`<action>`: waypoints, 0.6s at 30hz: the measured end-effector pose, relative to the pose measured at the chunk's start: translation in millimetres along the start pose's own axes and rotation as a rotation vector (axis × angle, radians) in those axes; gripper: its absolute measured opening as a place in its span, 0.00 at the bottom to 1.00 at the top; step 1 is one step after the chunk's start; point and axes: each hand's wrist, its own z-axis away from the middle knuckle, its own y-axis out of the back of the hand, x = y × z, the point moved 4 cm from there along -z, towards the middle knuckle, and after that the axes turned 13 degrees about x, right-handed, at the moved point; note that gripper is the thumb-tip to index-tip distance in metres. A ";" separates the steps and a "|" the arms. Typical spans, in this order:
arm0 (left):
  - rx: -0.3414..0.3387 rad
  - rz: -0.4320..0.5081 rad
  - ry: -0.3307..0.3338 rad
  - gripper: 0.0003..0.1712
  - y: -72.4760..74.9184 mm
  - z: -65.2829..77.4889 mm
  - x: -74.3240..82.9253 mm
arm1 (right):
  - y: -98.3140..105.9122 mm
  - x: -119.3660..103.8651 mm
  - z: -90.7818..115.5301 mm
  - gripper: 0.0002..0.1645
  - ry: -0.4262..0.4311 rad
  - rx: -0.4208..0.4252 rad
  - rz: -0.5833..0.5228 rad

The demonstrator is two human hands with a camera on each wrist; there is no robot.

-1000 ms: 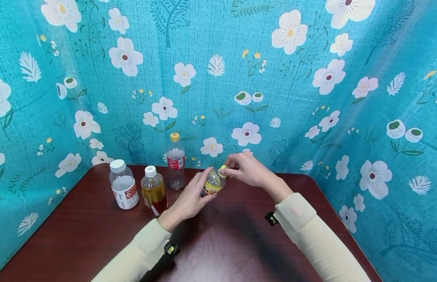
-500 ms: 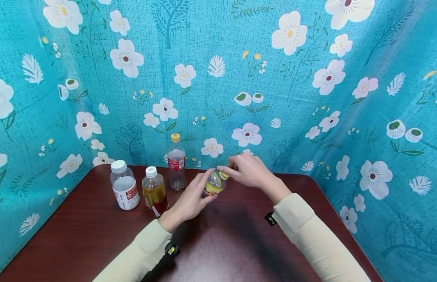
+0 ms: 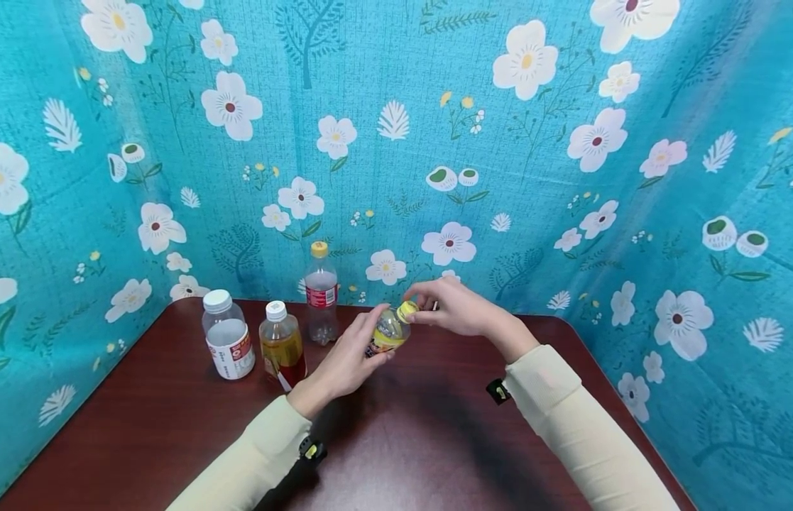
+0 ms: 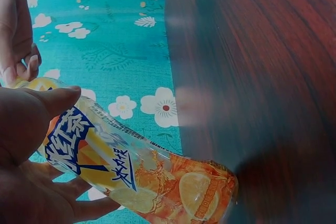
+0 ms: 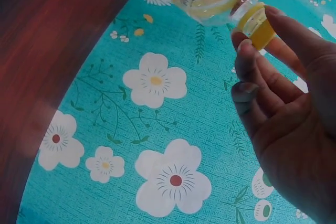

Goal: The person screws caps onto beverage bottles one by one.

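My left hand [image 3: 345, 357] grips a clear plastic drink bottle [image 3: 388, 332], tilted with its neck up to the right. In the left wrist view, the bottle's label [image 4: 123, 163] is yellow and orange with lemon slices and dark blue lettering; my thumb lies across its upper part. My right hand [image 3: 456, 306] pinches the yellow cap [image 5: 264, 35] between thumb and fingertips. The right wrist view shows a yellow ring [image 5: 251, 16] on the neck, with a strip of clear neck between it and the cap. The bottle's base sits low near the dark table.
Left of my hands stand a wide white-capped bottle [image 3: 228, 341], a white-capped bottle with an amber and red label [image 3: 282, 351], and a yellow-capped bottle with a red label [image 3: 321, 298]. The dark wooden table [image 3: 147, 426] ends at a blue flowered curtain [image 3: 383, 177].
My right hand has turned at the cap and shifted slightly right, its fingers regripping so more of the cap shows. My left hand holds the bottle almost where it was.
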 end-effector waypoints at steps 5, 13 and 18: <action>-0.004 0.018 0.002 0.52 1.0 1.0 -1.7 | -0.4 -1.4 -1.0 0.14 0.023 0.028 -0.028; -0.016 0.023 -0.011 0.52 2.5 0.7 -1.2 | 0.0 -2.8 -3.7 0.12 0.028 0.001 -0.059; -0.023 0.032 -0.022 0.51 3.4 -0.2 -0.6 | -2.0 -3.2 -5.2 0.08 -0.003 -0.003 -0.060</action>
